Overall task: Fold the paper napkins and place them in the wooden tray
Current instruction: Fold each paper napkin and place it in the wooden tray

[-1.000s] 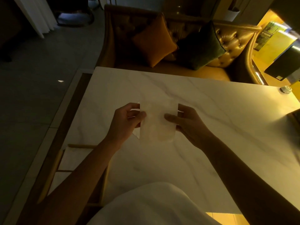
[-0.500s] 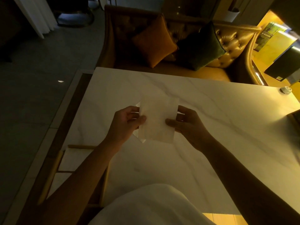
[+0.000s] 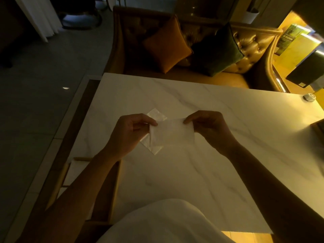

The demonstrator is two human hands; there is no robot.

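Napkin in hand (image 3: 172, 133): pale paper napkin, held up over the table's middle, w/ its top edge stretched between both hands. Looks already folded at least once (judging by its narrow oblong shape); can't tell how many layers.
Left hand (image 3: 130, 133): grip closed, thumb + fingers pinching napkin's upper left corner.
Right hand (image 3: 208, 128): grip closed, pinching upper right corner; fingers curled behind the sheet.
Napkins on table (image 3: 155, 115): more pale sheets lying flat under/behind the held one, corners poking out above & below the left hand. Set at an angle to the table edge. Count unclear, dim light.
Wooden tray (image 3: 116, 186): near-left of the person, at the table's left edge, partly hidden by left forearm. Has dividers. Pale sheets (image 3: 77, 170) show in at least two compartments, prob. folded napkins already in; can't confirm.
Table (image 3: 228, 163): white marble-look top, otherwise bare near the hands.
Progress: mid-task, by my read. Some napkins seem placed, one is mid-fold, at least one more waits on the table.
Left to do: finish this fold, put it in the tray to the left, then repeat for the sheets lying flat.
Surroundings: tufted sofa (image 3: 254, 50) beyond the far table edge w/ an orange cushion (image 3: 166, 48) & a dark green cushion (image 3: 217, 51); small round object (image 3: 309, 97) at far right corner, unidentifiable.
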